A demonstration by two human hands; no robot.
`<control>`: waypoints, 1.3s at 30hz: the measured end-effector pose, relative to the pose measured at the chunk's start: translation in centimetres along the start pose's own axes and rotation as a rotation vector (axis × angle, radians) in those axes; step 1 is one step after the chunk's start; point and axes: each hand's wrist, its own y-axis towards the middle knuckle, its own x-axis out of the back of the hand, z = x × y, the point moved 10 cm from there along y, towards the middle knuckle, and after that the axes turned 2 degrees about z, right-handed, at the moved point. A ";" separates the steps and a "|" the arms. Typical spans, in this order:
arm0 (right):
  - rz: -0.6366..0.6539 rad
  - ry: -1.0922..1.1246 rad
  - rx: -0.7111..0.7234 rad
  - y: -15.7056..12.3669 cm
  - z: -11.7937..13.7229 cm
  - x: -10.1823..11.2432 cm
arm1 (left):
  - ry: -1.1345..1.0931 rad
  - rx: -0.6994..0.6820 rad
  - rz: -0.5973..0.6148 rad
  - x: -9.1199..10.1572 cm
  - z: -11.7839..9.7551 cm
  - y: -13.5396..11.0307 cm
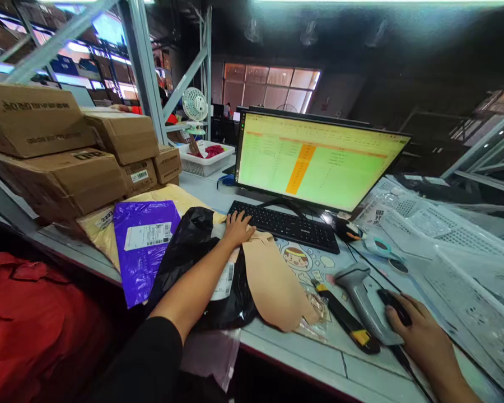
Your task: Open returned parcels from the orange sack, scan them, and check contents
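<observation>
I judge computer input in hand: left hand [236, 229], fingers apart, on the keyboard [292, 225] behind the desk's [319, 358] front edge; right hand [422, 331] clasps the mouse [395, 307]. Next keystroke calls for free fingertips; key contact is unclear.

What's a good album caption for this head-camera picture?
Left hand on the keyboard, right hand on the mouse, with a grey scanner nearby and a lit monitor ahead.

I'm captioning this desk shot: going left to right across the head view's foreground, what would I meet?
Red fabric, purple mailer, left hand, flat beige piece, black-and-yellow cutter, right hand on the black mouse.
</observation>
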 end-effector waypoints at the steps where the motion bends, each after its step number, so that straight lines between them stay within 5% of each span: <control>1: 0.015 -0.003 -0.023 -0.1 0.2 0.1 | -0.010 -0.007 -0.046 1.0 -0.3 -0.1; 5: 0.079 0.006 -0.075 -0.3 1.3 0.3 | -0.101 -0.158 -0.354 6.9 -4.8 -0.5; 7: 0.084 0.011 -0.071 -0.4 1.7 0.5 | -0.115 -0.324 -0.340 7.6 -9.0 0.0; 10: 0.093 0.019 -0.072 -0.4 1.8 0.5 | -0.006 -0.464 -0.048 3.6 -14.6 1.7; 12: 0.098 0.024 -0.074 -0.5 1.5 0.4 | 0.075 -0.443 0.133 0.1 -16.2 3.0; 15: 0.108 0.025 -0.075 -0.5 0.9 -0.2 | 0.120 -0.393 0.246 -3.3 -17.1 4.3; 19: 0.127 0.024 -0.084 -0.4 -0.3 -1.3 | 0.146 -0.378 0.295 -4.7 -18.0 4.9; 22: 0.118 0.027 -0.093 -0.2 -0.9 -1.8 | 0.153 -0.366 0.307 -4.1 -18.2 4.7; 29: 0.142 0.061 -0.099 -0.1 -0.7 -1.7 | 0.135 -0.474 0.253 2.1 -15.6 1.9; 33: 0.162 0.063 -0.107 0.0 -0.6 -1.8 | 0.110 -0.488 0.172 8.4 -10.6 -2.4; 39: 0.186 0.072 -0.091 0.2 -0.1 -1.7 | -0.035 -0.335 -0.051 18.4 -0.6 -13.3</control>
